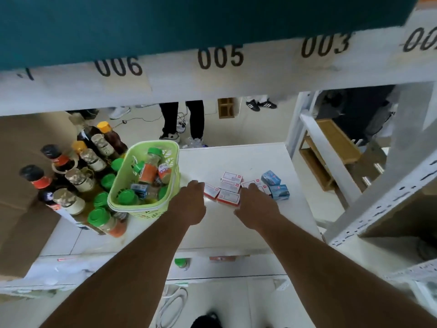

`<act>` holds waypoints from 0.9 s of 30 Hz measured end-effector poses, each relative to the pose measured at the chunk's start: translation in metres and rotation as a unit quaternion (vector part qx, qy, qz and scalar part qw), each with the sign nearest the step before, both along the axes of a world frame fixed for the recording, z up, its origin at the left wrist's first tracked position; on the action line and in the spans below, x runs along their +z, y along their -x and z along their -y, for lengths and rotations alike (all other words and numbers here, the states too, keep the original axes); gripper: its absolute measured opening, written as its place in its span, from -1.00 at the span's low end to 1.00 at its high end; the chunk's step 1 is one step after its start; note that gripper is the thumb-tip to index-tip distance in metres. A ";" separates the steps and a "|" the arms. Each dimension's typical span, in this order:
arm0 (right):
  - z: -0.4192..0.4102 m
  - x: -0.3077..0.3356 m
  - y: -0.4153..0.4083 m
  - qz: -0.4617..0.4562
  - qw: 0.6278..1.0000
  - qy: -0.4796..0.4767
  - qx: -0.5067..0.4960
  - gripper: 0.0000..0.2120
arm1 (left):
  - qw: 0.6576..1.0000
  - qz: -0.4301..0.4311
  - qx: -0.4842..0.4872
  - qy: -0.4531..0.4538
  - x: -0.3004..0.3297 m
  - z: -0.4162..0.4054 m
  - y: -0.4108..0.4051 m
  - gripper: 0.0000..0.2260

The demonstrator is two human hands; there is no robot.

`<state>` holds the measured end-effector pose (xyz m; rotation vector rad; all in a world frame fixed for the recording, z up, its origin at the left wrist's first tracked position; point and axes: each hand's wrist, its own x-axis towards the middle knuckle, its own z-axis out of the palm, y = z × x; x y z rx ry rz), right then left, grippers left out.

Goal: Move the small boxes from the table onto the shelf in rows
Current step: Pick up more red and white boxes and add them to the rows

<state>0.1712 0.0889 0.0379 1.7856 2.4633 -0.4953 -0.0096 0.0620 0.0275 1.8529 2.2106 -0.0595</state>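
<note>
Several small white-and-red boxes (229,188) lie in a loose cluster on the white shelf board (236,159), with two small blue boxes (275,184) at their right. My left hand (190,202) reaches down at the cluster's left edge, fingertips touching the leftmost white-and-red box (211,190). My right hand (255,201) lies over the cluster's right side, covering part of a box there. Both hands are seen from the back, so the fingers' hold is hidden.
A green plastic basket (144,209) full of spice jars stands just left of my left hand. Sauce bottles (71,176) crowd the far left beside a cardboard box (21,209). A numbered shelf beam (220,67) runs overhead. A white upright (378,185) stands at the right.
</note>
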 end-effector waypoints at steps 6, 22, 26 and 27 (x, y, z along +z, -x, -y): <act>-0.022 -0.023 0.018 0.057 0.998 -0.007 0.000 -0.62 | 0.999 0.009 -0.034 -0.012 -0.034 -0.036 0.016 -0.40; -0.034 -0.042 0.037 0.089 0.996 0.009 0.009 -0.68 | 0.999 -0.019 -0.040 -0.004 -0.062 -0.039 0.035 -0.69; -0.032 -0.037 0.035 0.078 0.997 -0.005 0.019 -0.70 | 0.999 -0.013 -0.032 -0.010 -0.064 -0.028 0.037 -0.75; -0.032 -0.034 0.033 0.071 0.997 -0.012 0.020 -0.69 | 0.999 -0.011 -0.029 -0.010 -0.063 -0.026 0.037 -0.76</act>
